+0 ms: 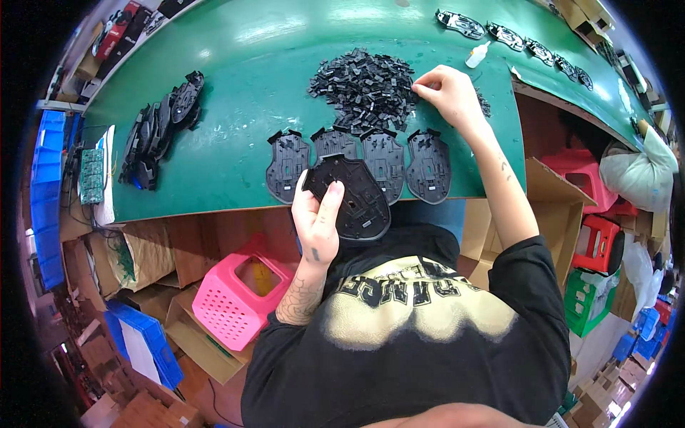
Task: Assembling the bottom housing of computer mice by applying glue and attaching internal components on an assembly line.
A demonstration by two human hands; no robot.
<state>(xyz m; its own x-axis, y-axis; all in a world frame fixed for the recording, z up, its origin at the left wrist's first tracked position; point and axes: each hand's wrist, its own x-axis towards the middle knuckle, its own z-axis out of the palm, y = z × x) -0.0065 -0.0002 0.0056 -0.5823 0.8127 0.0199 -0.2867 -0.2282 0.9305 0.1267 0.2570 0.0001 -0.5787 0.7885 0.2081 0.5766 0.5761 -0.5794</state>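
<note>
My left hand (316,222) grips a black moulded mouse base shell (353,196) by its left edge and holds it tilted over the near edge of the green table (235,85). Behind it, several more black shells (385,162) lie side by side in a row. My right hand (448,91) reaches out to the right edge of a heap of small black plastic parts (364,87), with its fingertips pinched on one piece there.
A stack of black shells (160,128) lies at the table's left, next to green circuit boards (91,175). At the far right are a row of shells (514,36) and a white dropper bottle (478,54). Below the table are a pink basket (232,299), blue crates (143,342), red stools (596,242) and cardboard boxes.
</note>
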